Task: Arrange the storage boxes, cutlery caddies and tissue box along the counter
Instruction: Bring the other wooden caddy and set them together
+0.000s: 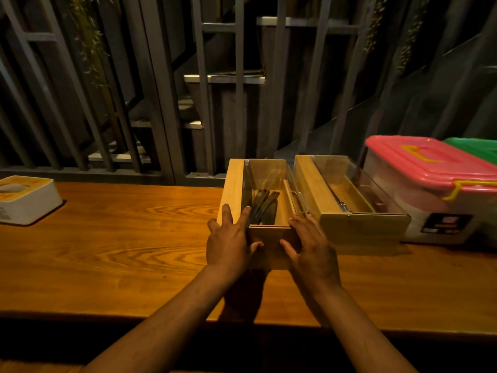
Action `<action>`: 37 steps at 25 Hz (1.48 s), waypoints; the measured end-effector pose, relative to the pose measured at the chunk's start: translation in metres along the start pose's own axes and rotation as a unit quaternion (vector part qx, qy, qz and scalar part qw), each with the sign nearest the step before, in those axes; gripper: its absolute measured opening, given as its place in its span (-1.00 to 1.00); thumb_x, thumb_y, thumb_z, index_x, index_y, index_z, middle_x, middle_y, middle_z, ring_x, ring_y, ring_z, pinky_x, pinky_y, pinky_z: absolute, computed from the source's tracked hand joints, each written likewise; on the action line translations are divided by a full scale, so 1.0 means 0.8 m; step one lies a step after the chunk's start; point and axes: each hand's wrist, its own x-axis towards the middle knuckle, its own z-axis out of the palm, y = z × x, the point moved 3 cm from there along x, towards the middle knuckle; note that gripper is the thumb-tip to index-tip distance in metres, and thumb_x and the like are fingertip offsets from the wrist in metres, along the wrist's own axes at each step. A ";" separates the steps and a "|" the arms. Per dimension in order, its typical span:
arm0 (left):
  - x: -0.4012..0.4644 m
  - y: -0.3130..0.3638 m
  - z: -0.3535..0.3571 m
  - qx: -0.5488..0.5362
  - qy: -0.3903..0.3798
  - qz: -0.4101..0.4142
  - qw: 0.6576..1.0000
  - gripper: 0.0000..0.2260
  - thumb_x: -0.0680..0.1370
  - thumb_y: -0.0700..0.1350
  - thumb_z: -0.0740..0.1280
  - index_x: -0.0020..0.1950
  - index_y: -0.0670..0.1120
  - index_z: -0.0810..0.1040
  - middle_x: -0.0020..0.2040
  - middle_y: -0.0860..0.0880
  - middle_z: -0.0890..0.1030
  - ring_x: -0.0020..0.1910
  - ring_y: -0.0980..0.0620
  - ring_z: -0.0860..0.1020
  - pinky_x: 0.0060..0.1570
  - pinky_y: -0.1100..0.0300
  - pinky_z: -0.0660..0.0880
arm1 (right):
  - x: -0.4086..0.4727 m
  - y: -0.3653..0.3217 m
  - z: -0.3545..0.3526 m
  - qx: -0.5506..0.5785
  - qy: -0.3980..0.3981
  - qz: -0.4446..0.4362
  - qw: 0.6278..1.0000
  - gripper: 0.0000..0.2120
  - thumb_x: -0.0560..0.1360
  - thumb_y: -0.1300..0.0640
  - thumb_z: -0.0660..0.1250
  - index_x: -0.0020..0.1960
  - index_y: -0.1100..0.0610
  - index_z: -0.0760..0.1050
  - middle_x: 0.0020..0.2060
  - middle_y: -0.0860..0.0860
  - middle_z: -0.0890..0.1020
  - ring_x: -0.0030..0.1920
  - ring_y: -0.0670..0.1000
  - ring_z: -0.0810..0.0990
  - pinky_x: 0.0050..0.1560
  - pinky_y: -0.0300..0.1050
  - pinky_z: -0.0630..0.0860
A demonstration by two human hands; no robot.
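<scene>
Both hands flanked the near end of the open wooden cutlery caddy (pixel 266 208) on the wooden bench (pixel 121 238): left hand (pixel 228 238) spread flat on its left rim, right hand (pixel 309 243) open, fingers against its right corner, nothing gripped. Caddy sat just beside a second wooden caddy (pixel 347 195). Judged rigid, moderately heavy (dark cutlery (pixel 262 208) loose inside, likely to rattle). Best held by both side walls, kept level.
</scene>
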 end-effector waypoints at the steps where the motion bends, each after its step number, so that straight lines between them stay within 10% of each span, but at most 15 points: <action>1: 0.005 0.000 0.000 0.001 -0.002 0.002 1.000 -0.24 0.49 0.22 0.36 0.58 0.20 0.02 0.59 -0.11 0.03 0.40 -0.27 0.24 0.14 0.03 0.49 | 0.005 0.001 0.002 -0.001 0.000 0.000 1.000 -0.48 0.36 0.16 0.55 0.29 0.11 0.50 0.26 0.04 0.57 0.39 0.10 0.41 0.31 -0.11 0.33; 23: 0.073 -0.004 0.019 0.003 -0.009 0.016 1.000 -0.22 0.47 0.22 0.39 0.57 0.18 0.05 0.55 -0.14 0.09 0.39 -0.30 0.24 0.13 -0.02 0.51 | 0.068 0.009 0.025 -0.007 -0.051 0.021 0.998 -0.60 0.39 0.08 0.50 0.16 -0.02 0.44 0.12 -0.04 0.53 0.18 -0.03 0.46 0.06 -0.19 0.41; 29: 0.068 -0.007 0.014 0.033 -0.040 0.027 0.998 -0.17 0.48 0.21 0.38 0.59 0.14 -0.05 0.58 -0.19 0.05 0.46 -0.34 0.18 0.25 -0.13 0.46 | 0.061 -0.004 0.018 -0.067 -0.086 0.033 0.993 -0.57 0.47 -0.03 0.40 0.28 0.01 0.39 0.26 0.01 0.49 0.33 0.06 0.39 0.26 0.01 0.42; 37: -0.015 -0.098 -0.070 0.041 0.103 0.010 0.994 -0.47 0.57 0.18 0.23 0.52 0.12 0.24 0.51 -0.08 0.33 0.49 -0.13 0.25 0.40 -0.04 0.30 | 0.042 -0.121 0.030 -0.050 -0.084 -0.065 0.993 -0.53 0.54 -0.11 0.25 0.42 -0.02 0.35 0.40 0.04 0.43 0.46 0.12 0.28 0.38 0.18 0.31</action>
